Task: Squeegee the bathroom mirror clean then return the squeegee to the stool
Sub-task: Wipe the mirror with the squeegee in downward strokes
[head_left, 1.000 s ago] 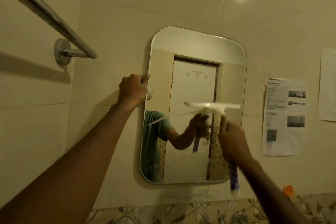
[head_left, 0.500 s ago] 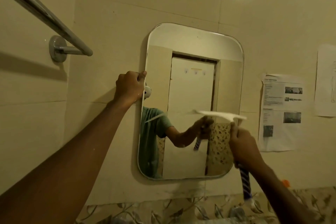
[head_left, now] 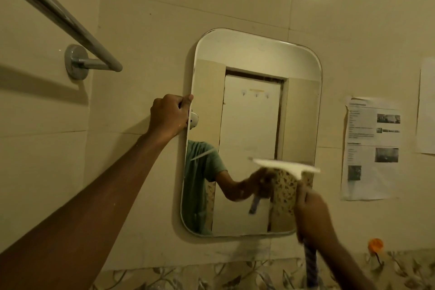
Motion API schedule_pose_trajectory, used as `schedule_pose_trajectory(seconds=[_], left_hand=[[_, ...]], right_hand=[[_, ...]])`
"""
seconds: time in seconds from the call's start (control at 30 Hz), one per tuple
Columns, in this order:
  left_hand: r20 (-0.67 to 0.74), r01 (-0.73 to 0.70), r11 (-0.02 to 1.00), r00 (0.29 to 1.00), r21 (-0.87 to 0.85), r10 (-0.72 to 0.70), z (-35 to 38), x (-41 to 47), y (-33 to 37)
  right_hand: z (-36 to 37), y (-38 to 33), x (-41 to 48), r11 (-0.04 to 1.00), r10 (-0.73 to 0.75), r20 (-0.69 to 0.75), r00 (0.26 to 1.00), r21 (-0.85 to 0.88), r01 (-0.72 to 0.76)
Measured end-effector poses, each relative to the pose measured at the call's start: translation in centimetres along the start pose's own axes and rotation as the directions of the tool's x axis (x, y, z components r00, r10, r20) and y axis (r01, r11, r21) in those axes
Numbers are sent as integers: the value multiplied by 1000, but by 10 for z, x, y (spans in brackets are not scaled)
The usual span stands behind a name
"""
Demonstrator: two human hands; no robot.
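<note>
White squeegee (head_left: pixel 286 164): blade against mirror (head_left: pixel 254 54), lower right, just above right hand (head_left: pixel 310 214), whose fingers curl round its blue handle; left hand (head_left: pixel 170 116), fingers curled, grips mirror's left edge.

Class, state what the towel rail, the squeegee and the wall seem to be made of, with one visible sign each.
Towel rail: polished metal, likely chrome or steel; bright streaked highlights.
Squeegee: white head looks like matte plastic, handle blue; motion blur leaves it open.
Wall: probably glazed ceramic tile; glossy sheen, thin joint lines.
</note>
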State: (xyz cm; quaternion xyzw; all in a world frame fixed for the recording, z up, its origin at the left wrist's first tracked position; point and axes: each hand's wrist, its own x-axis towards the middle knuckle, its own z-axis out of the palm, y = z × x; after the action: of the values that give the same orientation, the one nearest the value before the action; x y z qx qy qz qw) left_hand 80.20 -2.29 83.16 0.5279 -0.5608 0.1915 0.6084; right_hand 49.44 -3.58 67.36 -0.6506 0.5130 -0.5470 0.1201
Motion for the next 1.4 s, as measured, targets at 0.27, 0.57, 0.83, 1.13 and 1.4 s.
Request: schedule_pose_trajectory(seconds=[0.27, 0.57, 0.83, 1.13, 1.4], left_hand=[[18, -4, 1000, 1000, 8, 4, 4, -17, -9], [41, 15, 1000, 999, 1, -15, 5, -38, -14], [69, 70, 997, 995, -37, -67, 2, -39, -12], [74, 91, 996, 993, -21, -89, -2, -42, -5], [148, 113, 992, 984, -59, -103, -5, -36, -8]], right_hand=[[-46, -54, 46, 996, -82, -76, 994, 21, 84], [18, 16, -56, 990, 122, -36, 992, -60, -124], [-4, -95, 32, 984, -177, -108, 978, -12, 177], [37, -59, -47, 998, -57, 7, 998, -40, 57], [61, -76, -27, 989, -136, -64, 989, 45, 139]])
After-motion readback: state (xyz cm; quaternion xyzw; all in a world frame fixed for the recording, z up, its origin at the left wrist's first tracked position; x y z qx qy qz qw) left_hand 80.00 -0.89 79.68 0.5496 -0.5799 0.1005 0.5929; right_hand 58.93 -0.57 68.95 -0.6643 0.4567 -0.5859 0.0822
